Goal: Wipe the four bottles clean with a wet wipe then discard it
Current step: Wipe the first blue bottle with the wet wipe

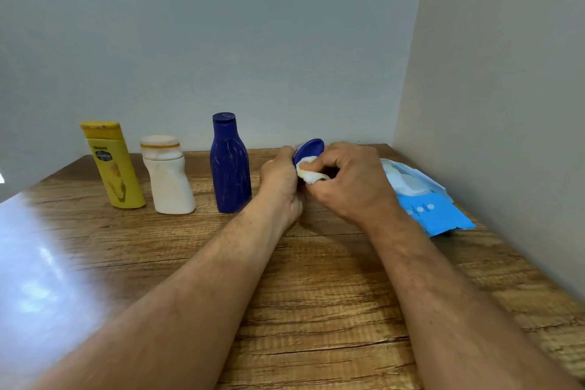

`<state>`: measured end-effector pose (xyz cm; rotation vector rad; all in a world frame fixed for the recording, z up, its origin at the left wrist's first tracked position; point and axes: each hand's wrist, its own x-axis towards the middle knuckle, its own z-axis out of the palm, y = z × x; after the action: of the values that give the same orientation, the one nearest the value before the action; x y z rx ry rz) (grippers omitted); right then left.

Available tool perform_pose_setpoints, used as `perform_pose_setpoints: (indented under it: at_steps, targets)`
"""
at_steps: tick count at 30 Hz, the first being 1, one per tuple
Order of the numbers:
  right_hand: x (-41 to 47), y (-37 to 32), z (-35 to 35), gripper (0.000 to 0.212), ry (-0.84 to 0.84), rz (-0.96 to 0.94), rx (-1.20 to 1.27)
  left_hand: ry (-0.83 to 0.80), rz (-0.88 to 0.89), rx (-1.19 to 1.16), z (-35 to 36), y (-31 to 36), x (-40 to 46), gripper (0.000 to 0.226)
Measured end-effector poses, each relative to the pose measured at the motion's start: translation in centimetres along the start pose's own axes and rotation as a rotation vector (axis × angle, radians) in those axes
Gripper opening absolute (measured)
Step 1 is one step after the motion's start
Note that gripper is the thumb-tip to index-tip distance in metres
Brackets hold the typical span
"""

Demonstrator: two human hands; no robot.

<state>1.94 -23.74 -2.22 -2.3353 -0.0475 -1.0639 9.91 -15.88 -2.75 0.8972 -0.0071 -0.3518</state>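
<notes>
Corner setting: pale grey-blue back wall, beige side wall at right, wood-grain laminate tabletop (316,294) with glare patch at left. Along the back edge, left to right, well apart from one another: tall yellow plastic bottle with flat yellow cap (112,165), upright with a slight lean toward the left, streaked with pale residue; squat white plastic bottle with wide cream cap (167,176), upright, waisted body, smudged orange near the cap; dark blue plastic bottle with narrow neck and round blue cap (229,165), upright, long axis vertical, scuffed with light streaks. Fourth item, small dark blue bottle with oval blue end (309,149), held above the tabletop just right of the upright blue one; oval end facing up and toward the camera, body hidden behind the hands, long axis not discernible. Left hand (281,179) wrapped closed around its left side. Right hand (351,180) curled tight, fingers pinching a crumpled white wet wipe (311,172) pressed against the oval end. Right of the hands, near the side wall: flat blue plastic wipes packet (430,212), lying on the tabletop, white sheet bunched at its opening.
</notes>
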Motion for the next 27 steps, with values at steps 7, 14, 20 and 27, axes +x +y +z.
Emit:
perform_pose_setpoints:
  at_steps: [7,14,20,27]
  targets:
    - [0.36,-0.02,-0.33,0.018,0.243,0.020,-0.056,-0.058,-0.002,-0.094,0.14,-0.09,-0.30,0.030]
    - [0.07,0.05,0.27,0.013,0.003,-0.033,-0.023,-0.014,0.013,-0.043,-0.17,0.14,-0.09,0.012]
    - [0.11,-0.01,-0.26,0.013,0.282,-0.020,-0.020,-0.103,0.010,-0.137,0.06,0.45,-0.76,0.024]
    - [-0.10,0.16,0.41,0.010,0.040,-0.047,0.035,-0.103,-0.026,-0.115,-0.46,0.50,-0.45,0.033]
